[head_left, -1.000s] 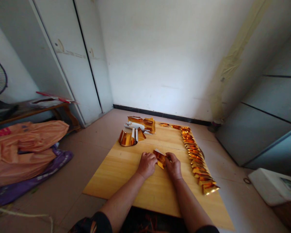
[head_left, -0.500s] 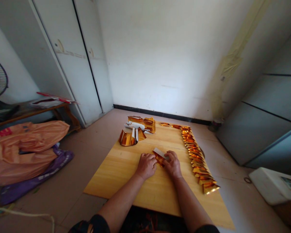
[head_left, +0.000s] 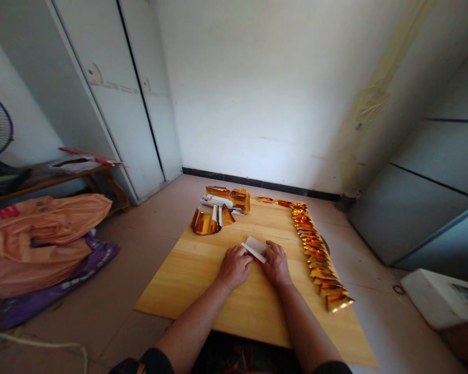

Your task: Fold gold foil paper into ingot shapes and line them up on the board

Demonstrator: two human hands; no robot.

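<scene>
A small folded sheet of gold foil paper (head_left: 256,248) is held between my hands over the middle of the wooden board (head_left: 203,280), its pale inner side facing up. My left hand (head_left: 234,266) grips the left end with bent fingers. On the right end, my right hand (head_left: 276,262) pinches the paper with thumb and fingers. A long row of folded gold paper pieces (head_left: 315,254) runs down the board's right side. At the far left lie curled gold sheets (head_left: 206,222) and a pile of gold and white paper (head_left: 228,200).
An orange bag (head_left: 42,239) and a purple bag (head_left: 62,291) lie on the floor at left, near a low wooden bench (head_left: 105,182). Grey cabinets (head_left: 109,88) stand behind them. A white box (head_left: 437,298) is at right, below a grey cabinet (head_left: 425,171).
The paper between my hands has been turned and folded, so its pale side now shows where gold showed before. My fingers have shifted along it; the row and pile are unchanged.
</scene>
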